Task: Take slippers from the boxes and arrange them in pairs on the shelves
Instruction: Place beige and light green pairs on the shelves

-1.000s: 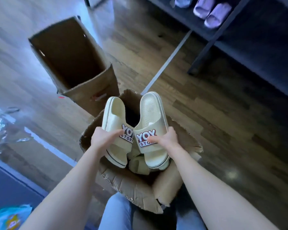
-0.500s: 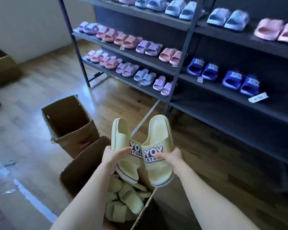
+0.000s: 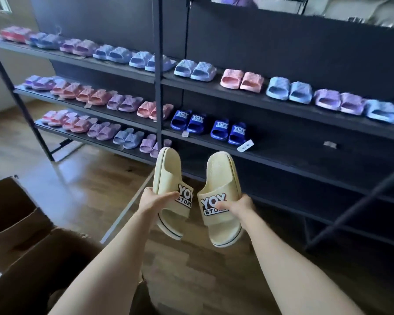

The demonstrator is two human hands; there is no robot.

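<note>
Observed: left hand [image 3: 154, 201] grips left yellow slipper [image 3: 166, 176] at strap; right hand [image 3: 239, 204] grips right yellow slipper [image 3: 221, 178] likewise. Count: two, slightly apart, in air before the shelves [image 3: 287, 153]. Two dark blue pairs [image 3: 197, 123] shelved.

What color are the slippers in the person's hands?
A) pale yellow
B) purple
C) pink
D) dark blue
A: the left hand holds the left slipper and the right hand holds the right slipper, and both slippers are pale yellow with YOY STORY on the strap.
</note>
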